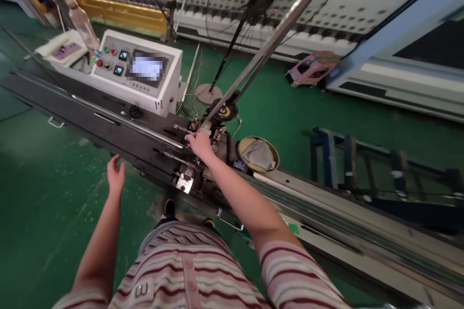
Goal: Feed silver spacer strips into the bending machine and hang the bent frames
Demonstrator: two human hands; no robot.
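On the green shop floor, my right hand (pixel 198 144) grips the strip (pixel 268 48) at the clamp (pixel 213 128), steadying its one o'clock rise, while my left hand (pixel 115 176) hangs open, empty.

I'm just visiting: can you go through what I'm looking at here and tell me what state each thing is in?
Right hand: closed around the lower end of the metal bar.
Left hand: open, empty, held in the air.
Metal bar: tilted up, its lower end at the machine head.
Machine head: the right hand rests on it.
Control panel: small displays lit.
Standing fan: upright; running or not, cannot tell.
Round tin: open, cloth inside.
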